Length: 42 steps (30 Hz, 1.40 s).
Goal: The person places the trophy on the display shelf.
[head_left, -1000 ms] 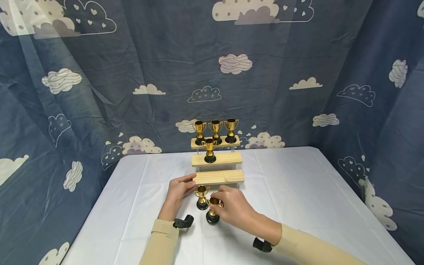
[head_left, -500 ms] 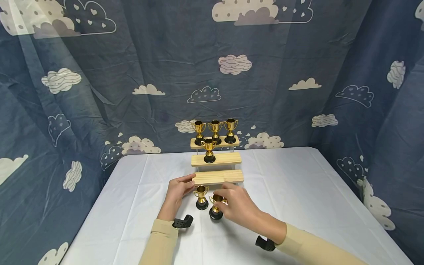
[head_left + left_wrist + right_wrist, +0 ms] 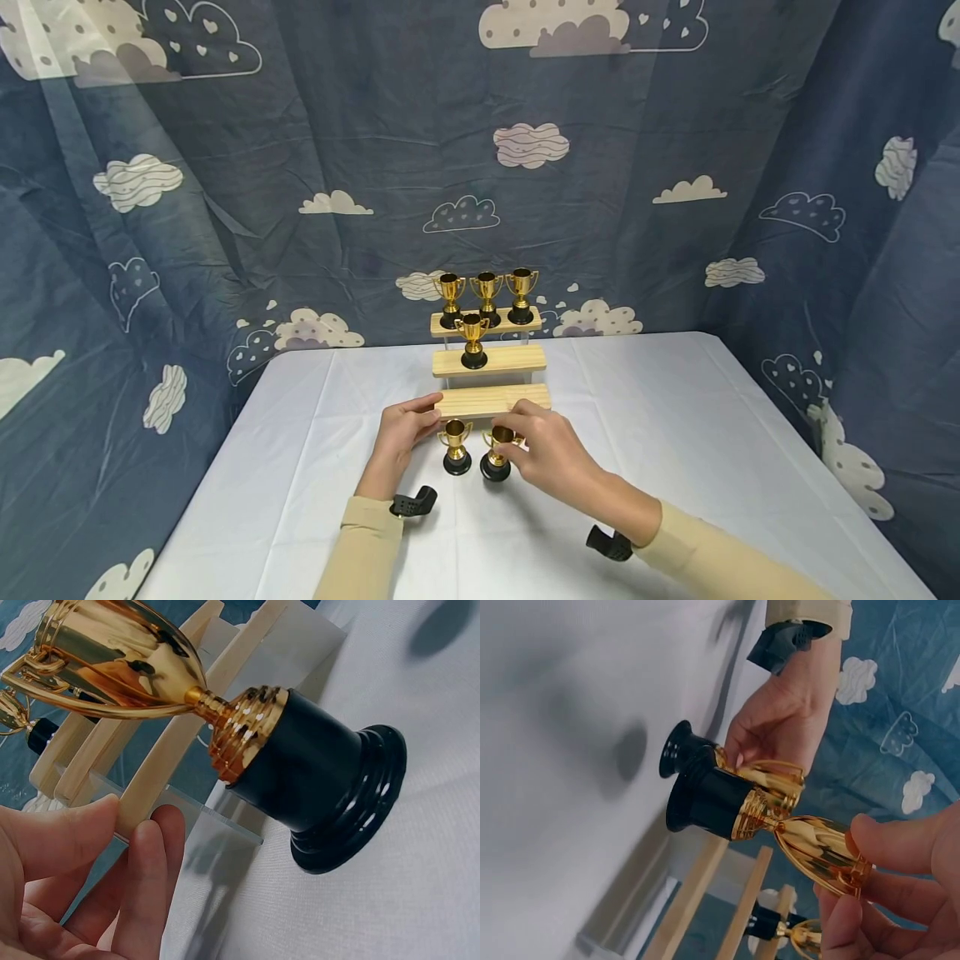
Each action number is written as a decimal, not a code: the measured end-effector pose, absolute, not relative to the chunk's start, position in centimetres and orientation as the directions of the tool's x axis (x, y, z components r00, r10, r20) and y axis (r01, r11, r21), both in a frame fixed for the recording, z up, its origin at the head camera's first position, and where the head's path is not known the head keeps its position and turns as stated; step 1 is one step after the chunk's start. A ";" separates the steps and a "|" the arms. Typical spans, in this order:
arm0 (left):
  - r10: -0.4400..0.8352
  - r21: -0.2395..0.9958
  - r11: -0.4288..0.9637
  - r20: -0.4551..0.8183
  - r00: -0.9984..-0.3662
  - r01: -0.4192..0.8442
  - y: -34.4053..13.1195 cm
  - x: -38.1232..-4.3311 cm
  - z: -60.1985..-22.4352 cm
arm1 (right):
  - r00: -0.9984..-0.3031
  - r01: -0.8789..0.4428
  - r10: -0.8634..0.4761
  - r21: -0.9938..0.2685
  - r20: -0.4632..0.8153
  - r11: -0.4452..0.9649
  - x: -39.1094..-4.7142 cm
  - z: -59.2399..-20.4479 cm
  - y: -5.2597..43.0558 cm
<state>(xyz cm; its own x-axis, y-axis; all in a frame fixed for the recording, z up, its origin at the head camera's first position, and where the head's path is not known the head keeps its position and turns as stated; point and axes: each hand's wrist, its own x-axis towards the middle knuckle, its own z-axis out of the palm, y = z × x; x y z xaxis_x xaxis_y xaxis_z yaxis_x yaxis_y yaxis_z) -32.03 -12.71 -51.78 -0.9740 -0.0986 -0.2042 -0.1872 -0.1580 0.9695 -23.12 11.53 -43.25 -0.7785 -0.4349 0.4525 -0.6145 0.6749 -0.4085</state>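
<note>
My left hand (image 3: 397, 437) pinches the left end of the lowest wooden step of a three-step display stand (image 3: 491, 401), thumb on one face and fingertips on the other. My right hand (image 3: 551, 446) grips a small gold trophy cup (image 3: 496, 467) by its cup, thumb against one side and fingers on the other. That trophy is upright in front of the stand, its black base (image 3: 709, 799) close over the tablecloth. A second trophy (image 3: 456, 454) is upright to its left, between the hands, untouched; its black base (image 3: 315, 772) looms large in the left wrist view.
Three trophies (image 3: 487, 292) line the top step, and another trophy (image 3: 474, 340) is on the middle step, left of centre. The white-covered table (image 3: 645, 417) extends around the stand. Behind it hangs a dark blue cloud-patterned curtain (image 3: 390, 275).
My right hand has carried its trophy rightward and slightly toward the stand, widening the gap to the second trophy. The left hand keeps its hold on the stand's lowest step.
</note>
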 end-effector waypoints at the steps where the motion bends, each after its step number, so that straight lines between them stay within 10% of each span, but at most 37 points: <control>1: -0.097 0.969 -0.159 -0.205 -0.974 -0.189 -12.7 -32.0 -51.8 | -0.779 -0.613 -0.431 -0.410 0.455 0.675 -23.2 -43.2 11.6; 42: -0.111 0.966 -0.162 -0.221 -0.969 -0.202 -12.6 -32.1 -51.7 | -0.766 -0.612 -0.390 -0.393 0.511 0.687 -26.5 -39.9 13.6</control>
